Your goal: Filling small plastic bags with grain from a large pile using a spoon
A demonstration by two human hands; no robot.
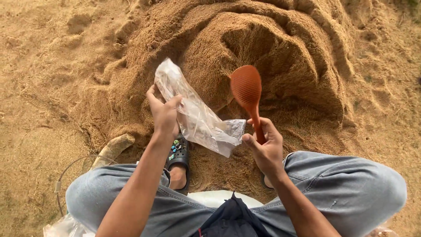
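My left hand [164, 112] grips a clear, crumpled plastic bag [197, 116] by its upper part; the bag hangs slanting down to the right toward my other hand. My right hand [265, 147] is closed around the handle of a reddish-brown plastic scoop-like paddle [247, 90], whose broad ribbed head points up and away from me. Right behind both hands rises a big heap of brown sawdust-like material [263, 48] with a hollow dug into its near face.
I am squatting: my knees in light jeans [351, 184] fill the bottom, and a black clog with small charms [177, 156] is on my left foot. A pale stick-like piece [114, 149] and a thin wire loop [66, 169] lie at the lower left. Sandy ground surrounds the heap.
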